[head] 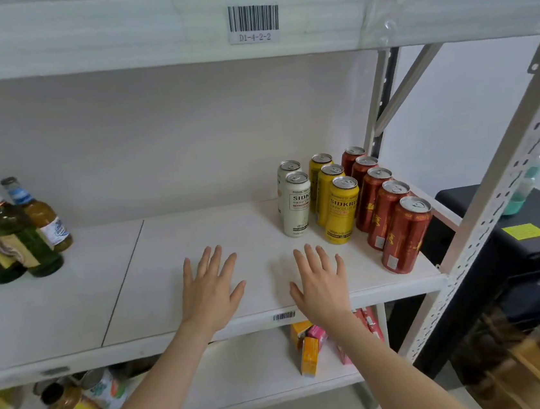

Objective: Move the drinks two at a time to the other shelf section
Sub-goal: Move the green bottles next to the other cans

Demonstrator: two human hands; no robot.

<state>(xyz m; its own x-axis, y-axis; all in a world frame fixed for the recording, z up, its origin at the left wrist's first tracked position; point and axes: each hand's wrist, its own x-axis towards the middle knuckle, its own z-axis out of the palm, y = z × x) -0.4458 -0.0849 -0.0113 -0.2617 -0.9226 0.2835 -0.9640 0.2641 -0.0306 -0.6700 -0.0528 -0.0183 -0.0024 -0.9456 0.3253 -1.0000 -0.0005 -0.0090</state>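
On the white shelf (pixel 199 246), cans stand in three rows at the right end: two white cans (pixel 295 206), three yellow cans (pixel 340 209) and several red cans (pixel 395 223). Glass bottles (pixel 13 233) stand at the far left of the same shelf. My left hand (pixel 211 291) and my right hand (pixel 321 282) lie side by side with fingers spread and straight over the shelf's bare middle, holding nothing. My right hand is a short way left of and in front of the cans. A seam (pixel 122 281) divides the shelf into two sections.
A shelf beam (pixel 141 30) with a barcode label runs overhead, with orange packages above it. The lower shelf holds jars (pixel 72 401) at the left and juice cartons (pixel 312 347) at the right. A perforated metal upright (pixel 485 213) stands right of the cans; dark furniture lies beyond.
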